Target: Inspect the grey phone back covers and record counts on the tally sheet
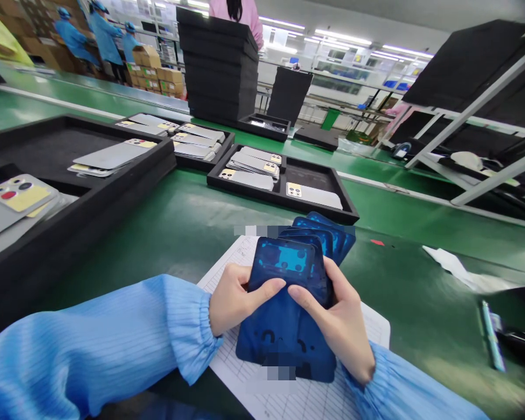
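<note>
A small stack of dark blue phone back panels [284, 326] is held tilted in front of me, with camera cutout shapes near its top. My left hand [240, 300] grips the left edge, its thumb lying across the front face. On the right edge, my right hand [343, 318] is closed round the panels, its thumb also on the face. Several more blue panels [339, 233] lie fanned out just behind the held ones. Printed paper sheets [245, 382] are spread under my hands. The fingers behind the panels are hidden.
Black foam trays [284, 201] with pale grey phone back panels [245, 179] stand ahead; a larger tray [126, 184] lies left. Tall stacked black trays [219, 70] rise behind. At right are a pen [493, 338], white tissue [455, 265] and a metal frame [472, 116]. Co-workers [107, 38] stand far back.
</note>
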`<state>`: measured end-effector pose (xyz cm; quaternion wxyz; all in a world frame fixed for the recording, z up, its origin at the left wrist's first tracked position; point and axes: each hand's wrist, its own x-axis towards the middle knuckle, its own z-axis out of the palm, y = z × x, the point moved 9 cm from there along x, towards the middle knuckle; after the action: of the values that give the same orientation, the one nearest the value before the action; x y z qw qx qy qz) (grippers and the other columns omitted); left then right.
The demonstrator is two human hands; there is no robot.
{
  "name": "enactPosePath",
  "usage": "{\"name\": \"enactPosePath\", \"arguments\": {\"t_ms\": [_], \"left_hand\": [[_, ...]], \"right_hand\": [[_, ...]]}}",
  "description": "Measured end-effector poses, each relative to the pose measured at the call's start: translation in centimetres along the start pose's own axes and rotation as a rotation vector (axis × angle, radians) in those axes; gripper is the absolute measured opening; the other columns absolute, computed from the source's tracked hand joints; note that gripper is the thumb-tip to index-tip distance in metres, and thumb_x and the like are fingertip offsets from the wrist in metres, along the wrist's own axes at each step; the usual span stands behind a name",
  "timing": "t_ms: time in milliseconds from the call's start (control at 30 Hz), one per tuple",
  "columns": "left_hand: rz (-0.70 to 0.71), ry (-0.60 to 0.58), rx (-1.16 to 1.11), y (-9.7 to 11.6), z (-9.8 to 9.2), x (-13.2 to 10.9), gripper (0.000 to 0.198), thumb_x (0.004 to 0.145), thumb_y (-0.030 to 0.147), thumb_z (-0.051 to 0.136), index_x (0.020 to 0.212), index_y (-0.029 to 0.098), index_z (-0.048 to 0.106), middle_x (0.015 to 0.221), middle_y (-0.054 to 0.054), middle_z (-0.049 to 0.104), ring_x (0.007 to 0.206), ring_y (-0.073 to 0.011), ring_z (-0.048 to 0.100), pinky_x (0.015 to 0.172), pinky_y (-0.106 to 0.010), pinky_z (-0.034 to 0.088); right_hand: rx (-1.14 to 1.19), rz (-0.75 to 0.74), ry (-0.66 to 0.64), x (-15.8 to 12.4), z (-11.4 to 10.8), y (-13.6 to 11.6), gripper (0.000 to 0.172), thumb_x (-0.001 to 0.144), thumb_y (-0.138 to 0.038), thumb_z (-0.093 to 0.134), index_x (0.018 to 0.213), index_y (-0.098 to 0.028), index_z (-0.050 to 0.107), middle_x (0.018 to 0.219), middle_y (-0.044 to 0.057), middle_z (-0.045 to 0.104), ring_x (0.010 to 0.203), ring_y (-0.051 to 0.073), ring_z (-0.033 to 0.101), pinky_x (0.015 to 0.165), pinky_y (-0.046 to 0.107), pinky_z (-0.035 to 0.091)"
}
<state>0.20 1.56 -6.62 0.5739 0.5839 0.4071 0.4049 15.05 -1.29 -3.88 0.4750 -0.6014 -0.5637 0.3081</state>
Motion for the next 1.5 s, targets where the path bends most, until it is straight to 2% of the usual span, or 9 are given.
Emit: {"name": "enactPosePath", "arguments": {"t_ms": [300, 433, 500, 633, 733, 867, 1133, 1300, 1500], "left_hand": [[-0.019, -0.047, 0.014, -0.2, 0.3, 0.1, 0.031, 0.074, 0.040, 0.060, 0.063, 0.011, 0.060, 0.058, -0.002, 0.056, 0.053, -0.0128, 0.051, 0.048, -0.023, 0.042], [0.156, 0.097, 0.071, 1.7, -1.2, 0.4, 0.020, 0.076, 0.032, 0.062, 0.085, 0.016, 0.055, 0.074, -0.002, 0.059, 0.068, -0.0147, 0.055, 0.063, -0.026, 0.046], [0.232, 0.147, 0.081, 3.1, -1.6, 0.3, 0.037, 0.074, 0.029, 0.065, 0.104, 0.019, 0.046, 0.092, -0.004, 0.059, 0.085, -0.0172, 0.056, 0.076, -0.030, 0.045], [0.334, -0.006, -0.044, 6.2, 0.4, 0.2, 0.083, 0.071, 0.030, 0.070, 0.133, 0.027, 0.015, 0.131, -0.009, 0.040, 0.116, -0.0222, 0.044, 0.096, -0.035, 0.036], [0.352, -0.051, -0.170, 7.7, 1.2, -0.1, 0.097, 0.069, 0.032, 0.072, 0.135, 0.030, 0.002, 0.125, -0.007, 0.045, 0.111, -0.0220, 0.049, 0.095, -0.034, 0.038], [0.397, -0.036, -0.281, 8.2, 0.6, -0.4, 0.103, 0.060, 0.032, 0.078, 0.133, 0.030, 0.006, 0.120, -0.007, 0.046, 0.100, -0.0213, 0.056, 0.086, -0.032, 0.045], [0.474, -0.042, -0.286, 8.0, -0.2, -0.3, 0.096, 0.058, 0.027, 0.079, 0.127, 0.027, 0.013, 0.101, -0.002, 0.050, 0.088, -0.0172, 0.056, 0.080, -0.030, 0.045], [0.458, 0.012, -0.257, 7.9, -0.2, 0.6, 0.093, 0.061, 0.016, 0.073, 0.128, 0.030, 0.009, 0.097, 0.000, 0.050, 0.080, -0.0134, 0.055, 0.075, -0.028, 0.046], [0.469, -0.124, -0.149, 9.5, 1.1, 1.5, 0.096, 0.058, 0.014, 0.074, 0.128, 0.031, 0.011, 0.084, 0.004, 0.048, 0.067, -0.0106, 0.053, 0.066, -0.026, 0.046]], "right_hand": [[-0.023, -0.016, 0.024, -0.2, -0.1, 0.0, 0.048, 0.069, -0.042, 0.068, 0.111, -0.023, 0.053, 0.103, 0.005, 0.063, 0.091, 0.025, 0.060, 0.084, 0.042, 0.050], [-0.099, -0.140, 0.130, 0.1, -1.5, -1.2, 0.041, 0.073, -0.038, 0.065, 0.110, -0.023, 0.055, 0.100, 0.004, 0.064, 0.090, 0.024, 0.061, 0.082, 0.041, 0.050], [-0.197, -0.271, 0.214, 0.1, -2.3, -3.0, 0.042, 0.075, -0.037, 0.064, 0.113, -0.022, 0.055, 0.103, 0.006, 0.063, 0.093, 0.025, 0.060, 0.085, 0.042, 0.049], [-0.402, -0.497, 0.178, -0.5, -1.0, -7.0, 0.054, 0.082, -0.030, 0.055, 0.133, -0.026, 0.039, 0.123, 0.008, 0.052, 0.107, 0.028, 0.054, 0.090, 0.043, 0.046], [-0.377, -0.619, 0.012, -1.6, 1.6, -9.2, 0.067, 0.085, -0.017, 0.045, 0.142, -0.030, 0.012, 0.134, 0.006, 0.042, 0.112, 0.027, 0.051, 0.087, 0.042, 0.049], [-0.328, -0.754, -0.034, -3.1, 3.5, -10.4, 0.088, 0.076, -0.009, 0.050, 0.142, -0.028, -0.007, 0.136, 0.010, 0.039, 0.113, 0.028, 0.051, 0.079, 0.041, 0.053], [-0.390, -0.840, -0.217, -3.2, 4.2, -9.8, 0.091, 0.079, -0.036, 0.060, 0.142, -0.022, -0.003, 0.139, 0.017, 0.033, 0.124, 0.032, 0.037, 0.092, 0.048, 0.043], [-0.394, -0.720, -0.309, -1.4, 4.5, -10.4, 0.080, 0.083, -0.037, 0.054, 0.142, -0.026, 0.001, 0.138, 0.011, 0.036, 0.119, 0.028, 0.045, 0.089, 0.042, 0.047], [-0.406, -0.738, -0.266, -1.0, 3.7, -11.1, 0.078, 0.082, -0.043, 0.054, 0.142, -0.027, 0.007, 0.139, 0.012, 0.035, 0.106, 0.029, 0.056, 0.080, 0.041, 0.050]]}}
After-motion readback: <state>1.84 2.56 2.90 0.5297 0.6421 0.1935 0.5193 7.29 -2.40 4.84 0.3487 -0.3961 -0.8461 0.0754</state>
